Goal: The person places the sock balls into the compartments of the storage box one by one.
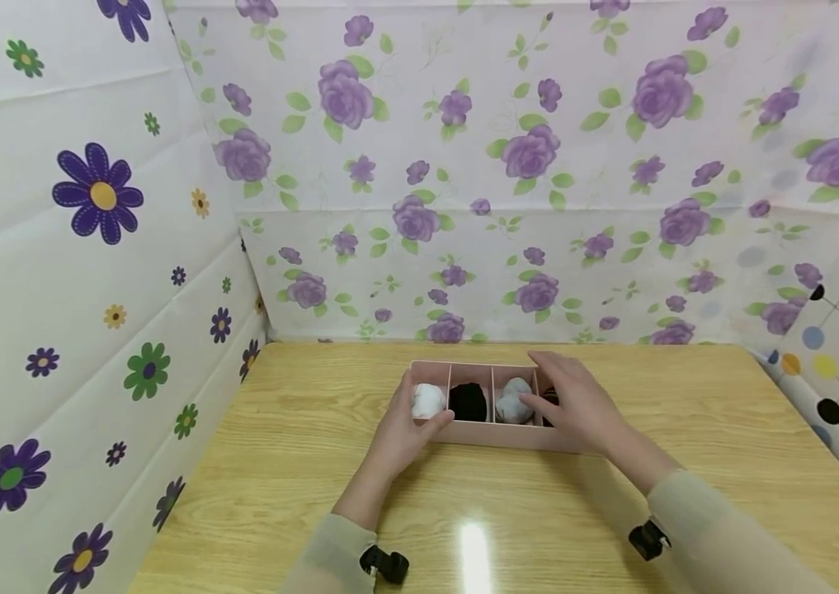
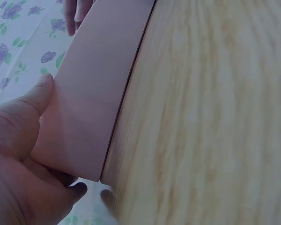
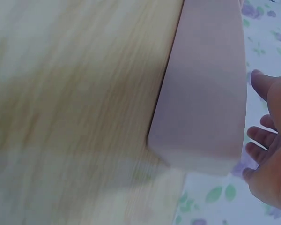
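A long pink box [image 1: 489,434] with dividers lies crosswise on the table. Its compartments hold soft bundles that look like rolled socks: white [image 1: 429,401], black [image 1: 468,403], grey [image 1: 511,406] and a dark striped one [image 1: 550,396], partly hidden. My left hand [image 1: 398,433] grips the box's left end, thumb on the front wall and fingers round the end, as the left wrist view shows. Over the right end is my right hand [image 1: 575,400], its thumb overlapping the grey bundle in the head view. In the right wrist view its fingers are loosely bent, holding nothing.
The wooden table [image 1: 300,495] extends around the box on all sides. Behind it hangs a cloth with purple roses [image 1: 415,219]. A flowered cloth [image 1: 100,194] stands at the left, and a dotted one [image 1: 827,363] at the right.
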`<state>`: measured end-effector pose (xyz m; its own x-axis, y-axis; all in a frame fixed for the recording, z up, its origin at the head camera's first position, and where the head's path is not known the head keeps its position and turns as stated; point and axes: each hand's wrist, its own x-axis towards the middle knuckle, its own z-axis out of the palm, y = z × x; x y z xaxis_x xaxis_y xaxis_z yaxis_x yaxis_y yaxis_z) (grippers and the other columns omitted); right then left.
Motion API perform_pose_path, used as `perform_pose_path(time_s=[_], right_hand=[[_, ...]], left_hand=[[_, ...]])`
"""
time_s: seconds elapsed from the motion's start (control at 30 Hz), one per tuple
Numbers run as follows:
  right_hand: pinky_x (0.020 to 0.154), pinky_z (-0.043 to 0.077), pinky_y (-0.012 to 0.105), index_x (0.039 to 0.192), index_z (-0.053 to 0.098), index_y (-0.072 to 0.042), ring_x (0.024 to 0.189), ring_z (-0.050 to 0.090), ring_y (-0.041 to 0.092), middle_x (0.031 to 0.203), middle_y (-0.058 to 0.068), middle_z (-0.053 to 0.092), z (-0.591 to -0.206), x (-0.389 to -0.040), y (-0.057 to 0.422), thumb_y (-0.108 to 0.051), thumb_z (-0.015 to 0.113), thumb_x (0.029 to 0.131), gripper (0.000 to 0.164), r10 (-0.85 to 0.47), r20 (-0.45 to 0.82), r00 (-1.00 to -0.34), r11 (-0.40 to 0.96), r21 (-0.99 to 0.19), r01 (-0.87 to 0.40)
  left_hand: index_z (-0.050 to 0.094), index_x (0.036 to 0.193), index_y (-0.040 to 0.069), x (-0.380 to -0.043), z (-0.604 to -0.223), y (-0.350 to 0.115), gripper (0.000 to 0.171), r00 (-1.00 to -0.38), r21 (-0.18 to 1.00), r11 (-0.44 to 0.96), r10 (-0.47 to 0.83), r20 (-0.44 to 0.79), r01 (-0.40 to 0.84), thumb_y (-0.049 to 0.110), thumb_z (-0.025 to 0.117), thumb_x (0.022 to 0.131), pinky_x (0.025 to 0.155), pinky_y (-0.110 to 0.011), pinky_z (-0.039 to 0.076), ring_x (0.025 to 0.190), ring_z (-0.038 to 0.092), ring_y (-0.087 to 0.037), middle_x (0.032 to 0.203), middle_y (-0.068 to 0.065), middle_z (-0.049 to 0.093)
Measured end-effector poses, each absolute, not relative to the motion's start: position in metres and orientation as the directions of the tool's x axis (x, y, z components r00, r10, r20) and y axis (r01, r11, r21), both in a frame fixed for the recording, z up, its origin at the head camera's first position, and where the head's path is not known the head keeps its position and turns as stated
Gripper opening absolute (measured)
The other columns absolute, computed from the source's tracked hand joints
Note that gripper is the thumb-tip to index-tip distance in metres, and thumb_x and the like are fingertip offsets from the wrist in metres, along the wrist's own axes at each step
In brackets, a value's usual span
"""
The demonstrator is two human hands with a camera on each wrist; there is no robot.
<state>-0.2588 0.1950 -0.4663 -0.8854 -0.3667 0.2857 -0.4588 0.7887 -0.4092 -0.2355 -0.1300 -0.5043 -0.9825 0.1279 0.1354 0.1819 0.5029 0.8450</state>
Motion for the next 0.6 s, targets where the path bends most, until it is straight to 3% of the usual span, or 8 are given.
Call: perform_pose_path(time_s=[0.13,0.43,0.6], right_hand=[[0.123,0.032,0.072,0.169,0.042,-0.002,0.155,0.036,0.053,0.169,0.026,0.043,-0.469,-0.252,0.21,-0.037,0.076,0.107,0.079,-0.362,0.317,-0.877,0.789,-0.397,-0.469],[0.126,0.024,0.073,0.166,0.042,0.005,0.155,0.038,0.051,0.165,0.03,0.047,-0.472,-0.228,0.238,-0.037,0.077,0.106,0.08,-0.354,0.356,-0.865,0.816,-0.334,-0.471],[0.127,0.023,0.072,0.166,0.043,0.004,0.153,0.039,0.053,0.164,0.03,0.047,-0.474,-0.212,0.251,-0.04,0.077,0.106,0.082,-0.329,0.361,-0.872,0.842,-0.307,-0.444]], left_hand=[[0.01,0.177,0.005,-0.236,-0.504,-0.131,0.111,-0.983,0.84,0.51,0.119,0.14,0.182,0.045,0.082,0.102,0.115,-0.062,0.049,0.143,0.054,-0.044,0.177,-0.024,0.029],[0.01,0.177,0.005,-0.234,-0.508,-0.13,0.112,-0.978,0.812,0.545,0.136,0.159,0.208,0.052,0.079,0.102,0.12,-0.062,0.044,0.149,0.049,-0.044,0.177,-0.025,0.029],[0.004,0.178,0.01,-0.228,-0.504,-0.134,0.11,-0.979,0.766,0.609,0.142,0.148,0.204,0.058,0.071,0.106,0.125,-0.066,0.036,0.16,0.033,-0.045,0.183,-0.018,0.011]])
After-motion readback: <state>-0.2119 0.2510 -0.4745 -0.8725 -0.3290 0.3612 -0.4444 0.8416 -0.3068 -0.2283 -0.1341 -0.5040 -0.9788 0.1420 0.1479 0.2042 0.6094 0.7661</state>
